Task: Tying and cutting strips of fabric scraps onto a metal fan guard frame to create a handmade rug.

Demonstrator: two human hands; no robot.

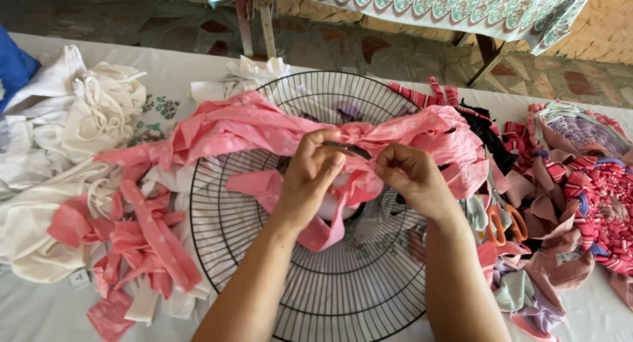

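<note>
Past the white rags (pixel 59 138), our left hand (pixel 313 174) and right hand (pixel 412 177) each pinch the pink strip (pixel 264 128) stretched over the grille's (pixel 316 296) hub, scissors (pixel 504 223) and a woven mat (pixel 603 197) farther right.

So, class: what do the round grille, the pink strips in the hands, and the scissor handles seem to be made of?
Round grille: probably metal wire with a dark coating, thin stiff spokes and rings. Pink strips: woven cloth, matte, creased and limp, with pale dots. Scissor handles: likely plastic, smooth and orange.
</note>
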